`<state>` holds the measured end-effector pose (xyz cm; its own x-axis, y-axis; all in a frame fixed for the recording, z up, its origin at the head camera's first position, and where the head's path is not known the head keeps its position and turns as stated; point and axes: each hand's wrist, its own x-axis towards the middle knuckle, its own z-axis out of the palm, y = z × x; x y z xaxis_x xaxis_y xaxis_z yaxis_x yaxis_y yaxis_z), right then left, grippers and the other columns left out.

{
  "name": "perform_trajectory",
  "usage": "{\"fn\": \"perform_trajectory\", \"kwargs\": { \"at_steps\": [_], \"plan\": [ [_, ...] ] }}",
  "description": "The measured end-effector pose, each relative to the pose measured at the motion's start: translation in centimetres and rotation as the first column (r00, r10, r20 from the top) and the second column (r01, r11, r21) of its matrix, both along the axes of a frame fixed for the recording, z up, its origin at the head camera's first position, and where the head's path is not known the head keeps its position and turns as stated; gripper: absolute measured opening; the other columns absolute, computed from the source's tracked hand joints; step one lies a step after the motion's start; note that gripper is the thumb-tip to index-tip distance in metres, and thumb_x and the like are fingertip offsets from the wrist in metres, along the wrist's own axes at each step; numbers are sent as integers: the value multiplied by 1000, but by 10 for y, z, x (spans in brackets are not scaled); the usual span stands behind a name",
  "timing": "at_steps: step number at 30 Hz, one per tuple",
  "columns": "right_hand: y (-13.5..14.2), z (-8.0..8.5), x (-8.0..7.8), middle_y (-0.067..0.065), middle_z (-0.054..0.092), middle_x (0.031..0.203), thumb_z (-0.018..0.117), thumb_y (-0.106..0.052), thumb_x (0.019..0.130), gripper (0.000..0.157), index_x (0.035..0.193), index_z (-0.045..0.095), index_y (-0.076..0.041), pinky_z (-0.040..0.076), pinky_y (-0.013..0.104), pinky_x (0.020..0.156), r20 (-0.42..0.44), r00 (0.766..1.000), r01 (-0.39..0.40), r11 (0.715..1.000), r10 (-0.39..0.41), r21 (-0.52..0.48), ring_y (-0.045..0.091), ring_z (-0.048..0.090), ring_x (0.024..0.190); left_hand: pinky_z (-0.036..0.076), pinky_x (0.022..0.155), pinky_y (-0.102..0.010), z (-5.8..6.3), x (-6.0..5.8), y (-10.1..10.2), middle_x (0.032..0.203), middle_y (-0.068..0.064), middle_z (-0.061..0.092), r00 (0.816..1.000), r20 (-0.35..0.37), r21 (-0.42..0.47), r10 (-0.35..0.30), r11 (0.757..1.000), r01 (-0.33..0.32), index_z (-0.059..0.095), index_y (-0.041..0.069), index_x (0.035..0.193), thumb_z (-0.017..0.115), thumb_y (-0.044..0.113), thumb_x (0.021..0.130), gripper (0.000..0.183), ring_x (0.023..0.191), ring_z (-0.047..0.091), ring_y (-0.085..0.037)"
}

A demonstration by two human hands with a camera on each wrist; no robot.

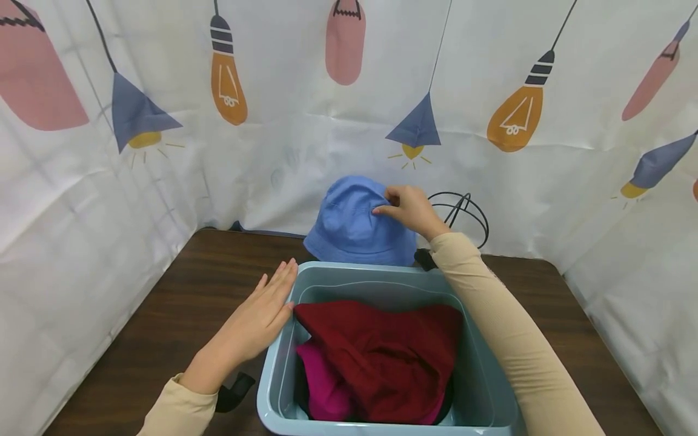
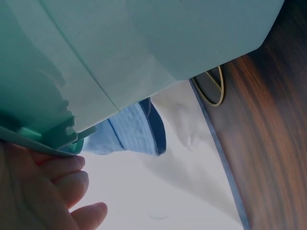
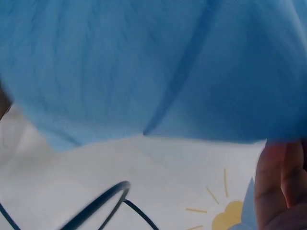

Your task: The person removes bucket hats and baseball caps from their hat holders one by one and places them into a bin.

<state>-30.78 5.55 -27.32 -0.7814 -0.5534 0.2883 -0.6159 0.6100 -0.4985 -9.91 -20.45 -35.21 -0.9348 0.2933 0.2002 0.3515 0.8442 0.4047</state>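
Observation:
A blue bucket hat (image 1: 354,224) is beyond the far rim of a light blue plastic bin (image 1: 382,278). My right hand (image 1: 409,209) pinches the hat's crown at its right side; in the right wrist view the blue cloth (image 3: 134,72) fills the upper part, with fingers (image 3: 276,182) at its edge. My left hand (image 1: 259,318) rests with straight fingers on the bin's left rim, and the left wrist view shows its fingertips (image 2: 72,184) under that rim. Inside the bin lie a dark red cloth item (image 1: 387,357) and a magenta one (image 1: 327,381), partly covered.
A black wire stand (image 1: 469,212) is behind the right hand, next to the hat. The dark wooden table (image 1: 180,315) extends to both sides of the bin. A white curtain (image 1: 294,133) printed with lamps hangs at the back and sides.

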Motion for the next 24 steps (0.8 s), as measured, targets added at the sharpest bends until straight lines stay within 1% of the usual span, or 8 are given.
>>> {"fn": "perform_trajectory", "kwargs": {
  "at_steps": [3, 6, 10, 15, 18, 24],
  "plan": [
    [-2, 3, -1, 1, 29, 64, 71, -25, 85, 38, 70, 39, -10, 26, 30, 57, -44, 999, -7, 1000, 6, -27, 18, 31, 60, 12, 111, -55, 0, 0, 0, 155, -14, 18, 1000, -2, 3, 0, 1000, 0, 18, -2, 149, 43, 17, 99, 59, 143, 12, -30],
    [-6, 6, -2, 1, 26, 63, 70, -26, 85, 39, 69, 38, -11, 25, 30, 57, -68, 998, -15, 999, 13, -38, 17, 29, 59, 13, 111, -55, 0, 0, 0, 155, -14, 18, 1000, -5, 4, -2, 1000, 2, 18, -2, 148, 43, 16, 98, 59, 142, 13, -30],
    [-11, 10, -4, 2, 29, 63, 68, -26, 87, 34, 71, 43, -10, 25, 30, 58, -85, 996, -3, 999, -2, -51, 18, 32, 59, 13, 111, -55, 0, 1, 0, 155, -14, 18, 1000, -8, 0, -2, 1000, 2, 18, -3, 148, 43, 16, 98, 59, 142, 13, -30],
    [-15, 13, -3, 4, 37, 64, 66, -23, 89, 25, 77, 51, -7, 30, 29, 58, -104, 994, 9, 995, -20, -103, 19, 38, 60, 14, 110, -57, 0, 1, 0, 154, -14, 19, 1000, -13, 1, 0, 1000, 0, 19, -3, 148, 44, 16, 98, 59, 142, 13, -30],
    [-17, 16, -4, 4, 39, 65, 65, -22, 90, 23, 79, 52, -7, 31, 29, 58, -100, 995, 15, 992, -28, -122, 19, 40, 61, 14, 110, -56, 0, 1, 0, 155, -14, 19, 1000, -12, 2, 2, 1000, -2, 19, -3, 148, 44, 16, 98, 59, 142, 13, -29],
    [-22, 21, -7, 5, 40, 67, 63, -22, 92, 23, 80, 52, -6, 31, 30, 60, -83, 995, 39, 992, -49, -118, 20, 41, 63, 13, 111, -55, 0, 1, 0, 155, -14, 18, 1000, -10, -1, 3, 1000, -3, 18, -2, 148, 44, 17, 98, 60, 142, 13, -30]
  ]
}}
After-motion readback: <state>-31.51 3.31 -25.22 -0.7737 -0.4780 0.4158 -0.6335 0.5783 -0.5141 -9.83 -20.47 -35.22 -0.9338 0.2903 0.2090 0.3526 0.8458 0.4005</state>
